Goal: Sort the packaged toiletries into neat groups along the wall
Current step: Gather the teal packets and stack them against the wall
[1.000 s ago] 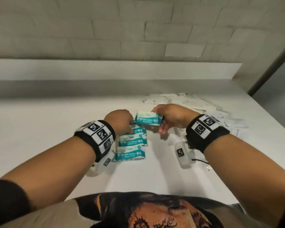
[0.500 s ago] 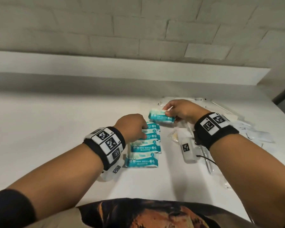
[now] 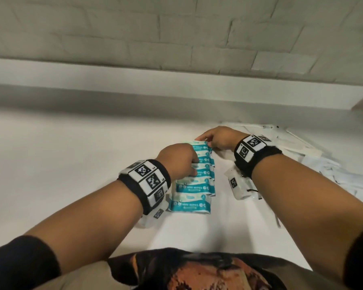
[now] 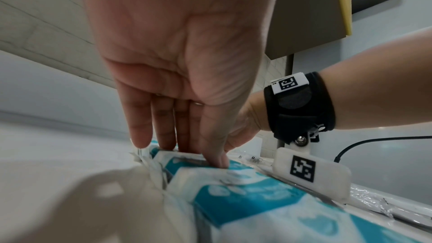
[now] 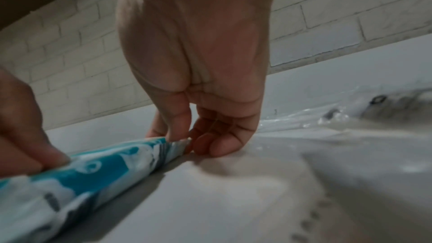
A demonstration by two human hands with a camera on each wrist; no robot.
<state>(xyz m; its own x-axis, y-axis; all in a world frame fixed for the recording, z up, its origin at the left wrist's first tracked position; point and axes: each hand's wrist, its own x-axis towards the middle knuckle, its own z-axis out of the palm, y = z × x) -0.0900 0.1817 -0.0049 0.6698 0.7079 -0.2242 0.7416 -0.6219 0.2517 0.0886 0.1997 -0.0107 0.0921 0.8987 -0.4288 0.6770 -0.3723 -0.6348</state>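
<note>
Several teal-and-white mini wipes packs (image 3: pixel 194 186) lie in an overlapping row on the white counter (image 3: pixel 71 164), running away from me toward the wall. My left hand (image 3: pixel 179 162) rests on the row's middle, straight fingers (image 4: pixel 163 132) pressing down on the packs (image 4: pixel 233 191). My right hand (image 3: pixel 215 138) is at the far end of the row and pinches the crimped edge of the farthest wipes pack (image 5: pixel 131 152) between thumb and fingertips (image 5: pixel 173 130), low on the counter. That farthest pack (image 3: pixel 200 146) overlaps the one before it.
A loose heap of clear and white sachets and slim wrapped items (image 3: pixel 314 155) lies right of my right wrist, reaching toward the counter's right edge. A white ledge (image 3: pixel 176 82) and brick wall (image 3: pixel 176 34) run along the back. Bare counter lies left of the row.
My right hand carried the wipes pack from mid-air forward and down onto the far end of the row. The left hand stayed on the row, and my view shifted left and closer.
</note>
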